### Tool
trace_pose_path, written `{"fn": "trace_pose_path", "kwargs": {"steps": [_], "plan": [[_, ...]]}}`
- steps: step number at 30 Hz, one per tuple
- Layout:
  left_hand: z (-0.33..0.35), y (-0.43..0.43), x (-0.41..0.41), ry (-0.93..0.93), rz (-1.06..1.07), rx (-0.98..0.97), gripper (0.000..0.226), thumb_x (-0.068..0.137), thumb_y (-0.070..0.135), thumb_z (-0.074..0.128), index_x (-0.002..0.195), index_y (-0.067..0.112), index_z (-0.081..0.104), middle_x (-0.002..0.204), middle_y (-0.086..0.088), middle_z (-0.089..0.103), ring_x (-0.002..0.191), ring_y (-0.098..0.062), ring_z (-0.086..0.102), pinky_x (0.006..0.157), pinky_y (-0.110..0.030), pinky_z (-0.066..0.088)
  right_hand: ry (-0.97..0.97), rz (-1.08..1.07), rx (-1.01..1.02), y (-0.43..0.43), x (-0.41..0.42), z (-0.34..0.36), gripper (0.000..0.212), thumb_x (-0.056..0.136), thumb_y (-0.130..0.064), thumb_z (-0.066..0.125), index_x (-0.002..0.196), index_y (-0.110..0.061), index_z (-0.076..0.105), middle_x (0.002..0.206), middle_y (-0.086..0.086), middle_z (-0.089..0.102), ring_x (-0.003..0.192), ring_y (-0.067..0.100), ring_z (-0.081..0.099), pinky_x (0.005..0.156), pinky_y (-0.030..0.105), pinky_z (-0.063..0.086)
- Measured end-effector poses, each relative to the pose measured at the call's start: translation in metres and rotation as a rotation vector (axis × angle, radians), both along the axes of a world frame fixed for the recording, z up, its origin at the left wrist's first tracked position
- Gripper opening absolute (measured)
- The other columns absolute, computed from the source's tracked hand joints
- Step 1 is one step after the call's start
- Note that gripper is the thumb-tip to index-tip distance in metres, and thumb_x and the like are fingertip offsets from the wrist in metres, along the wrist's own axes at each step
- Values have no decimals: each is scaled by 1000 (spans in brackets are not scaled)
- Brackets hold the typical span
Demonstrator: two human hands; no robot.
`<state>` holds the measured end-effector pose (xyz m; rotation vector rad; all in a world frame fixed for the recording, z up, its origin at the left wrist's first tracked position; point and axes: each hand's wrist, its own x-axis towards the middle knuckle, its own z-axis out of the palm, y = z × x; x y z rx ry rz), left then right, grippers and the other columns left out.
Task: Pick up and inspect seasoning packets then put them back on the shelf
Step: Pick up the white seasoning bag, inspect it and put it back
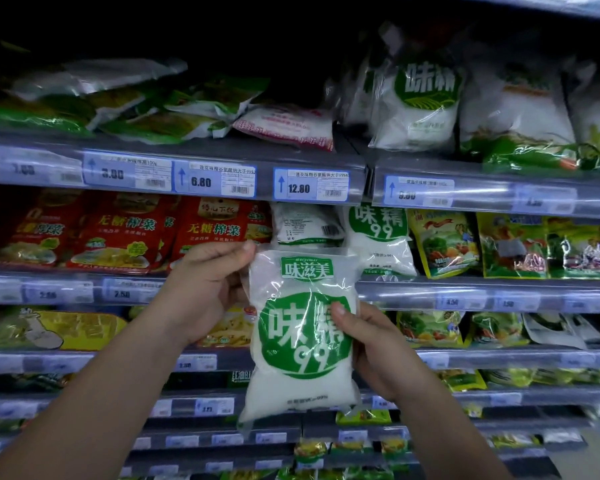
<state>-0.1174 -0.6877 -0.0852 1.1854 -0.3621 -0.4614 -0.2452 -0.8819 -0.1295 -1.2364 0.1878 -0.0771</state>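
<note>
While two hands [207,289] [374,348] grip, one packet [291,344] hangs.

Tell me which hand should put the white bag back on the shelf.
Probably right. The right hand grips the bag mid-body, and matching bags stand just above it; the left hand holds only the top corner.

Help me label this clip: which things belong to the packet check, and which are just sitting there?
In the job: white packet, held by the left hand and right hand; shelf behind it.
Just there: red packets, yellow-green packets, price tags.
</note>
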Motion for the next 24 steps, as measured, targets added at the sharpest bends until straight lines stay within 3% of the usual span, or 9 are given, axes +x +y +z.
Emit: {"fn": "trace_pose_path", "kwargs": {"steps": [4,8,10,12,14,16,18,21,24], "plan": [[-2,-3,9,82,-44,-17,38,81,18,63,104,-11,67,66,-11,72,51,-19,67,45,-26,55,12,8,10,-8,4,3,20,90,-23,67,81,-16,84,91,9,81,84,21,78,76,34,63],[-4,-9,15,109,25,41,31,92,22,59,105,-4,69,77,-17,74,57,-22,72,47,-28,57,33,-51,-10,-13,13,3,22,80,-26,67,86,-13,83,100,15,80,90,26,78,83,40,62],[-8,-13,16,98,72,141,37,96,38,55,107,6,70,93,-19,78,74,-26,77,56,-33,62,59,-99,-36,-13,19,2,26,82,-29,68,96,-10,81,104,16,80,95,29,77,88,44,61],[-13,-16,11,44,-51,338,50,85,54,59,113,13,70,103,-12,79,95,-29,76,76,-41,63,102,-143,-68,-13,27,0,28,91,-30,67,107,-9,75,106,15,80,100,32,76,92,48,58],[-15,-19,2,-107,-228,529,40,76,46,75,110,24,71,103,4,80,99,-19,76,83,-36,61,118,-146,-93,-11,38,0,28,97,-31,65,114,-11,73,110,14,79,105,33,75,99,53,55],[-13,-21,2,-183,-211,541,33,75,21,84,105,26,72,98,12,80,93,-10,76,73,-23,59,89,-123,-74,-10,48,5,30,97,-30,64,119,-11,71,114,13,78,108,32,74,101,51,54],[-12,-20,11,-191,-105,497,31,75,12,84,104,19,75,97,7,81,89,-12,77,69,-23,59,55,-87,-103,-13,53,13,28,96,-23,66,121,-11,69,113,10,79,107,28,75,97,44,57],[-11,-20,27,-206,-5,468,25,78,15,82,102,11,77,96,0,81,89,-18,77,67,-23,58,43,-7,-353,-21,55,21,31,89,-13,75,119,-13,69,110,5,80,102,20,76,83,30,61],[-12,-24,39,-292,-20,544,29,79,32,80,105,21,77,102,5,80,96,-15,76,84,-33,58,28,-49,-432,-26,64,18,25,88,-6,75,113,-8,72,106,10,80,90,14,77,67,21,58]]}}
